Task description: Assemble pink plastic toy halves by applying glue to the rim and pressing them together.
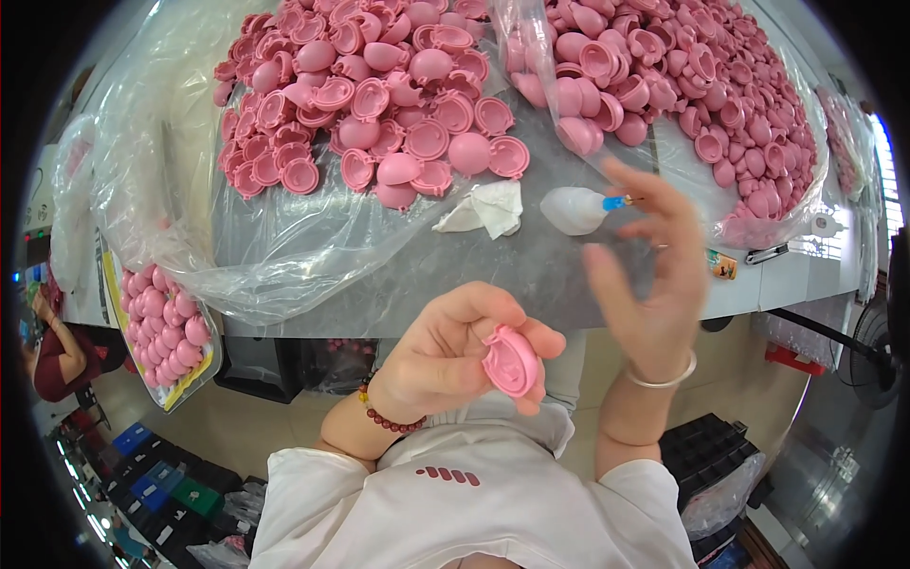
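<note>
My left hand (pixel 438 353) is closed around a pink plastic half shell (pixel 513 364), held in front of my body with its hollow side showing between thumb and fingers. Slightly blurred, my right hand (pixel 656 280) is raised over the table's near right part, thumb and fingers apart with nothing between them. Just left of its fingers lies a white squeeze bottle (pixel 572 211) on its side, its blue needle tip (pixel 616 203) pointing toward that hand. A crumpled white tissue (pixel 497 207) rests left of the bottle.
Loose pink half shells (pixel 370 100) cover the far middle of the grey table (pixel 417 261). Another heap (pixel 720 95) sits on plastic at the right. Clear plastic sheeting (pixel 275 284) spreads left, near a tray of pink balls (pixel 163 322). Another person's arm (pixel 66 346) shows far left.
</note>
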Demonstrator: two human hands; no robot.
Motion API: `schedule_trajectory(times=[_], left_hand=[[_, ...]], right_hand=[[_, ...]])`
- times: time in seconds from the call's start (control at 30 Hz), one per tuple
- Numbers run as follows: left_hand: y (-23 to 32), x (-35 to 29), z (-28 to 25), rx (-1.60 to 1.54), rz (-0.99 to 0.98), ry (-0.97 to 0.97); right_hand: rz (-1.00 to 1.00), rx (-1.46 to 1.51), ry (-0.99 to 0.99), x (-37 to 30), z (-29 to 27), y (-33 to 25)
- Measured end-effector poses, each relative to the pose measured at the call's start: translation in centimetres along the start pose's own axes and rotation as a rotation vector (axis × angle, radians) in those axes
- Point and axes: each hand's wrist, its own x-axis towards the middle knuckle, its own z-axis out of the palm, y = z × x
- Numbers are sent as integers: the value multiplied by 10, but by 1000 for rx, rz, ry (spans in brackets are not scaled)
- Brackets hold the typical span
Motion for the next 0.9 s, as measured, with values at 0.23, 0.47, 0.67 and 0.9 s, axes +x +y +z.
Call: schedule_trajectory(times=[0.23, 0.47, 0.67, 0.9], left_hand=[[0, -5, -2, 140, 12, 43], [5, -7, 11, 243, 65, 108], [2, -2, 20, 518, 103, 239], [-1, -5, 16, 874, 122, 232]], right_hand=[[-109, -625, -297, 51, -32, 28], [-14, -693, -309, 50, -36, 35], [-84, 212, 45, -4, -38, -18], [-122, 88, -161, -31, -5, -39]])
